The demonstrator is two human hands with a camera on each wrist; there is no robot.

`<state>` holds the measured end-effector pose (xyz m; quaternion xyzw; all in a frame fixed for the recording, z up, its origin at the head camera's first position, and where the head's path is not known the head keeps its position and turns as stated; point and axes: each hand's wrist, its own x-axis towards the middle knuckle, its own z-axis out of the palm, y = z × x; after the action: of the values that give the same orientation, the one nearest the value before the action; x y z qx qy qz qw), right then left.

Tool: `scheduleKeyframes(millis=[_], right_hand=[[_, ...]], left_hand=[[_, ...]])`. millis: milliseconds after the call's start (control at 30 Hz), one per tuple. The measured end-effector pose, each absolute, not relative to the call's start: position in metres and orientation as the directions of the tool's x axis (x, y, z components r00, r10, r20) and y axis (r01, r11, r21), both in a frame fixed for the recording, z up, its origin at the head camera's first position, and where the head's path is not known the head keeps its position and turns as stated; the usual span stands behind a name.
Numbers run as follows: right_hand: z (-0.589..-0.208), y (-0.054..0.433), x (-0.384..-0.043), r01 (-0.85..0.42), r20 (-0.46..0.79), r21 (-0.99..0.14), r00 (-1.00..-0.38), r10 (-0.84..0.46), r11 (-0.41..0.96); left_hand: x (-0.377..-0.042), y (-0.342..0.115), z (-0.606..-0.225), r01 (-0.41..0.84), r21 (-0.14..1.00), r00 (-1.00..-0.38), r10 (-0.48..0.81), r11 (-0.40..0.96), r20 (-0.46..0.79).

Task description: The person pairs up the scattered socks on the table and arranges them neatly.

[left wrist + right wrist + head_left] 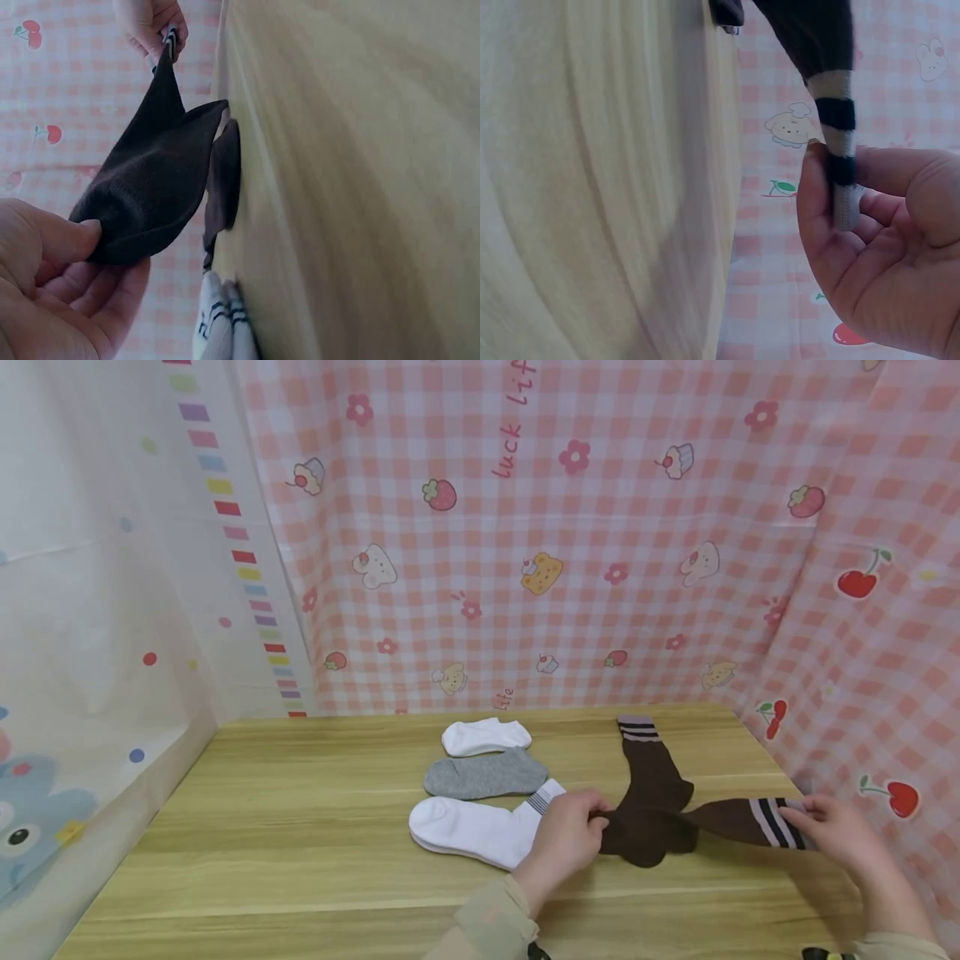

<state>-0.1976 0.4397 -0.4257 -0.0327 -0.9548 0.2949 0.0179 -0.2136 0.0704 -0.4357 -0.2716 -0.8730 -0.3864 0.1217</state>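
A dark brown sock (723,821) with a striped cuff is stretched sideways above the table between my two hands. My left hand (567,833) pinches its toe end between thumb and fingers, as the left wrist view shows. At the other end my right hand (840,831) pinches the striped cuff (835,135). Behind it a second dark brown sock (651,768) lies on the table, its cuff toward the back wall; the held sock hides part of its foot. Left of my left hand lies a pair of white socks (472,831), cuff partly behind that hand.
Past the white pair lie a grey ankle sock (486,774) and a white ankle sock (486,737), in a row toward the back. The wooden table (285,827) ends at a pink checked curtain (480,527) behind and on the right, with a white patterned curtain (97,610) at left.
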Motion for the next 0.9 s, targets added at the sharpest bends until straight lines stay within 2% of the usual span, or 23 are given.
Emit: scheduleKeyframes(millis=[100, 200, 400, 667, 767, 900], right_hand=[[-0.422, 0.436, -0.195, 0.051, 0.042, -0.583, -0.995, 0.092, 0.811], [-0.42, 0.434, -0.193, 0.05, 0.058, -0.594, -0.993, 0.105, 0.803], [-0.415, 0.428, -0.192, 0.044, 0.077, -0.623, -0.99, 0.118, 0.781], [-0.404, 0.419, -0.191, 0.029, 0.083, -0.63, -0.991, 0.104, 0.776], [-0.401, 0.415, -0.191, 0.034, 0.067, -0.637, -0.993, 0.099, 0.77], [-0.395, 0.409, -0.192, 0.045, 0.005, -0.699, -0.998, 0.068, 0.714]], left_hand=[[-0.216, 0.066, -0.433, 0.633, 0.559, -0.774, 0.409, 0.536, 0.484], [-0.218, 0.061, -0.429, 0.661, 0.529, -0.75, 0.43, 0.533, 0.503], [-0.219, 0.052, -0.421, 0.673, 0.503, -0.738, 0.442, 0.542, 0.51], [-0.218, 0.037, -0.41, 0.652, 0.55, -0.758, 0.435, 0.521, 0.486], [-0.217, 0.031, -0.406, 0.669, 0.535, -0.742, 0.44, 0.515, 0.505], [-0.217, 0.025, -0.401, 0.708, 0.502, -0.705, 0.458, 0.497, 0.542]])
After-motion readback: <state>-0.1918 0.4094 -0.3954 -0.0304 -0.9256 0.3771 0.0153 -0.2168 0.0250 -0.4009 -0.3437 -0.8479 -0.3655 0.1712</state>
